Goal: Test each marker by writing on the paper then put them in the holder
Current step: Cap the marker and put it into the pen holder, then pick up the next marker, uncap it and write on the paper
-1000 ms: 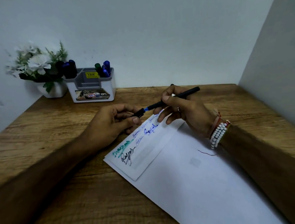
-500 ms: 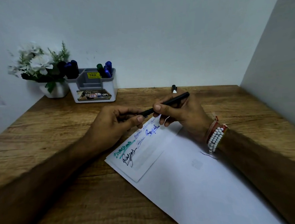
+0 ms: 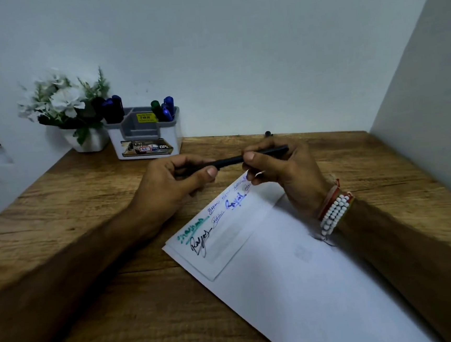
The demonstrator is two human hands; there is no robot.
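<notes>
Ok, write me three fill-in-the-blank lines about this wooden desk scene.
1. The slim marker gripped by the left hand and right hand is ___ in colour.
2. The white-and-grey plastic holder stands to the ___ of the white flower pot.
3. The white beaded bracelet sits on the ___ wrist.
Missing words: black; right; right.

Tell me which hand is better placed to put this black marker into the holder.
Probably the left hand: it grips the marker and is closer to the holder at the back left. The right hand, also gripping it, would have to reach across.
</notes>
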